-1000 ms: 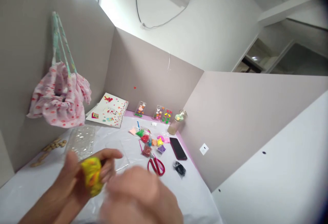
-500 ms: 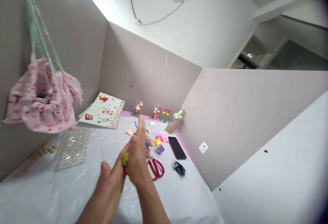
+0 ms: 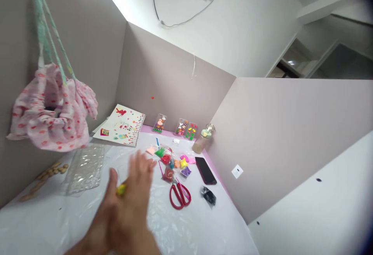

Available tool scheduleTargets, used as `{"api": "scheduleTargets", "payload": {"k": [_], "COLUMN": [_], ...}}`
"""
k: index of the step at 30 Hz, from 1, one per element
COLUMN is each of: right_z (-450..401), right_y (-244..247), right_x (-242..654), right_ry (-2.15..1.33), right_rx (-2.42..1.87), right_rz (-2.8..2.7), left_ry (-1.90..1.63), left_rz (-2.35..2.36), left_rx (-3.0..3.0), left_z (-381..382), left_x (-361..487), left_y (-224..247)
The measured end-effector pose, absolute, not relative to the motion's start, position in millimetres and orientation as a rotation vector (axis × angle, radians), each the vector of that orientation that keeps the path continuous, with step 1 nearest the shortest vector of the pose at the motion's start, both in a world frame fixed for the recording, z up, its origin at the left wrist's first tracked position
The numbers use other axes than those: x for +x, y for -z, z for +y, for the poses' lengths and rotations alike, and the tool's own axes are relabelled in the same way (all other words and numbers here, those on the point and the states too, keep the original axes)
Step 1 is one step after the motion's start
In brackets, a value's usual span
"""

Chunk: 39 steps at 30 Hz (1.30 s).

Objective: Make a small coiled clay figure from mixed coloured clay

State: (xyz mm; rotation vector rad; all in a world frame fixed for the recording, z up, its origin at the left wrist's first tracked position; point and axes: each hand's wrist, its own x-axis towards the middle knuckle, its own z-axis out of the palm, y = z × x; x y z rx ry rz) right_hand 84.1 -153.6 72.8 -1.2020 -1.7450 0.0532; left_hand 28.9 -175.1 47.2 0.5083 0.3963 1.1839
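My left hand (image 3: pixel 101 212) and my right hand (image 3: pixel 134 192) are pressed palm to palm above the white-covered table (image 3: pixel 180 231), both blurred by motion. Between them a small yellow-green lump (image 3: pixel 121 189) shows at the upper edge of the palms. The fingers of both hands look stretched out rather than curled. Right of my hands lie red-handled scissors (image 3: pixel 180 196). Beyond them is a cluster of small coloured packets, among them a red one (image 3: pixel 168 174), a green one (image 3: pixel 160 152) and a purple one (image 3: pixel 185 171).
A phone (image 3: pixel 205 170) and a black packet (image 3: pixel 208 195) lie at the right. Clear plastic packaging (image 3: pixel 87 169), peanuts (image 3: pixel 43 181) and a decorated paper (image 3: pixel 121 124) are at the left. Decorated cards (image 3: pixel 160 123) and a bottle (image 3: pixel 202 140) stand at the back.
Both hands have moved left and nearer, with my right hand now tilted over the left. The scissors and packets show more fully. The whole view has shifted slightly.
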Motion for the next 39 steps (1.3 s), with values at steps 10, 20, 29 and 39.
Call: {"api": "scheduleTargets", "payload": {"k": [10, 20, 29, 39], "right_z": [-180, -195, -199, -179], "right_y": [-59, -78, -79, -75], "right_x": [121, 133, 122, 143], "right_ry": [-0.522, -0.353, -0.624, -0.984], "right_rx": [-1.129, -1.113, -1.124, -0.846], "right_rz": [-1.11, -1.299, -1.435, -0.845], "left_ry": [-1.188, -1.065, -1.147, -0.897], "left_rz": [0.439, 0.856, 0.772, 0.27], "left_rx": [0.235, 1.403, 1.58, 0.616], "left_z": [-154, -155, -162, -155], "left_x": [1, -11, -1, -11], "left_y": [-73, -51, -53, -49]}}
